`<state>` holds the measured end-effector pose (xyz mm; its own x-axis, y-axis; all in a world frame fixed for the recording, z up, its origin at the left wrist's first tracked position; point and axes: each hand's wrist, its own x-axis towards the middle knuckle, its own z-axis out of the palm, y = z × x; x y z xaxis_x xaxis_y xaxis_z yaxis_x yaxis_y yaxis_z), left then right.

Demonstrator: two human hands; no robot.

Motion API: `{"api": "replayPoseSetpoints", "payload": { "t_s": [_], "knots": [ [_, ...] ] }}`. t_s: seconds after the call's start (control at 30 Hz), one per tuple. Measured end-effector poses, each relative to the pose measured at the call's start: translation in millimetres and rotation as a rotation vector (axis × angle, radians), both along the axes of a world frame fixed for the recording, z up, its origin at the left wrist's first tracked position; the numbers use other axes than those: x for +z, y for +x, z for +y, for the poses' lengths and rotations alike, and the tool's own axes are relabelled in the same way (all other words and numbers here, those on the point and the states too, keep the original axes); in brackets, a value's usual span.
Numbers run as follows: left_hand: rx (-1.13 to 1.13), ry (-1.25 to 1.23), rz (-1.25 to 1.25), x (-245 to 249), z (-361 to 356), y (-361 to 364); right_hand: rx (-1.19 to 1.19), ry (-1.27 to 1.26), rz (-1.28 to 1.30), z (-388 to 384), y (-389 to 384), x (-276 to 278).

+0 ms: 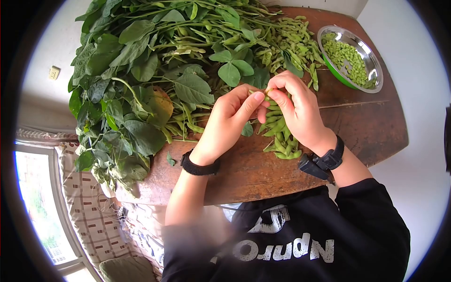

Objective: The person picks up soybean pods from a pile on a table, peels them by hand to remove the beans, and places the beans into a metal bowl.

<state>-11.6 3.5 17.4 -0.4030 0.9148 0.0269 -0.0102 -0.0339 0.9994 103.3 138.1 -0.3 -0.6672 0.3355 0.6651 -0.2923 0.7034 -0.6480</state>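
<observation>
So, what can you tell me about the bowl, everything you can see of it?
The bowl is round and open, with a shiny, metal-looking inside and rim and a bright green outer wall. It stands upright on the wooden table, beyond the right hand. Loose green beans cover part of its inside, leaving bare metal along the right. Green pods lie close by its left side; I can't tell if any touch it. Neither hand touches it.
</observation>
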Motion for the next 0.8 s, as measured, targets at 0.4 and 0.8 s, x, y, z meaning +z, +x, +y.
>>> {"api": "replayPoseSetpoints", "payload": {
  "t_s": [0.4, 0.8],
  "knots": [
    [-0.018, 0.056, 0.168, -8, 0, -6, 0.251, -0.645, -0.175, -1, 2, -2],
    [-0.066, 0.105, 0.11, -5, -3, -4, 0.439, -0.983, -0.251, 9, 3, 0]
  ]
}}
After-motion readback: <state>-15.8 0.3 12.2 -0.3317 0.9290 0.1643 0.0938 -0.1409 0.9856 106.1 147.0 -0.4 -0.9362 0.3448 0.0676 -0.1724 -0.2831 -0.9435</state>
